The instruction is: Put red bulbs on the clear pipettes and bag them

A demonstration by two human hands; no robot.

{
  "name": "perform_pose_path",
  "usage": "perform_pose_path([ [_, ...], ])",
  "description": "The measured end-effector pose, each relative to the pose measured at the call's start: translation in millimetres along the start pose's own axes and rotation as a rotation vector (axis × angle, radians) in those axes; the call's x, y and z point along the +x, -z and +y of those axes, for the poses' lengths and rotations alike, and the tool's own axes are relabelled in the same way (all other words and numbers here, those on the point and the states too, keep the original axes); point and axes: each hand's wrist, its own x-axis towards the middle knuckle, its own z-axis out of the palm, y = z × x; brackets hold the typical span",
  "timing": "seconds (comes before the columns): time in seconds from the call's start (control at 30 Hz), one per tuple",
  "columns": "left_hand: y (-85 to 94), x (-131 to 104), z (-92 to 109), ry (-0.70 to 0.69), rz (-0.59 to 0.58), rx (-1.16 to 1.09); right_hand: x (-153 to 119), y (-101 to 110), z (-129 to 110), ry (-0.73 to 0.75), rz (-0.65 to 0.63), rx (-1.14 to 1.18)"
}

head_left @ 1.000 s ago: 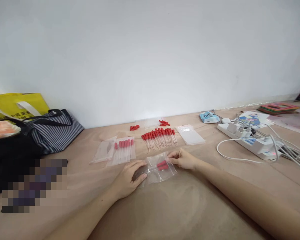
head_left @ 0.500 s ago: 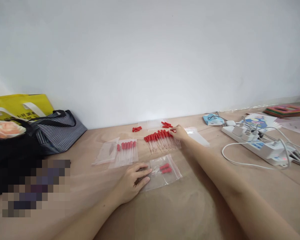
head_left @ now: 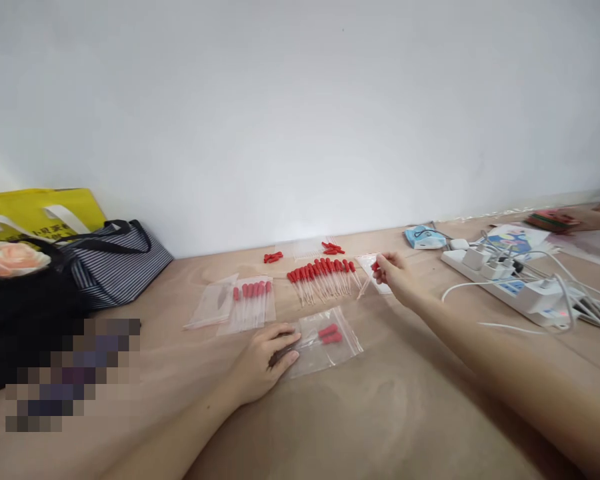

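Observation:
My left hand (head_left: 267,360) lies on the table with fingers stretched out, their tips on the left edge of a clear zip bag (head_left: 313,357). Inside that bag are droppers with red bulbs (head_left: 330,333). My right hand (head_left: 393,273) pinches a dropper by its red bulb (head_left: 376,266), above the right end of a row of droppers (head_left: 320,277). The thin clear stem of the held dropper (head_left: 364,287) slants down to the left. Behind the right hand lies a stack of clear zip bags (head_left: 367,263).
To the left lie a filled bag of droppers (head_left: 253,307) and another clear bag (head_left: 213,303). Loose red bulbs (head_left: 273,257) are near the wall. A power strip (head_left: 505,290) with cables and a blue mask (head_left: 424,237) stand right; a striped bag (head_left: 125,263) stands left. Another person's hand (head_left: 587,219) is far right.
My right hand has moved right from the row, lifting a dropper by its bulb. My left hand stays on the bag. Another person's hand has appeared at the far right.

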Motion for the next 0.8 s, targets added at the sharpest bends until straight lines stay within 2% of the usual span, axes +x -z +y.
perform_pose_path([
  [0.17,0.2,0.3,-0.7,-0.024,-0.03,0.036,-46.1,2.3,7.6,-0.179,0.09,0.144],
  [0.43,3.9,0.3,4.0,-0.005,-0.104,0.062,-62.0,-16.2,10.3,-0.299,0.055,0.328],
  [0.63,5.5,0.0,5.9,0.034,-0.082,0.002,-81.2,-28.2,7.2,-0.367,-0.166,0.386],
  [0.8,4.6,0.1,5.8,0.024,-0.055,-0.009,-86.9,-34.0,1.4,-0.392,-0.415,0.24],
])
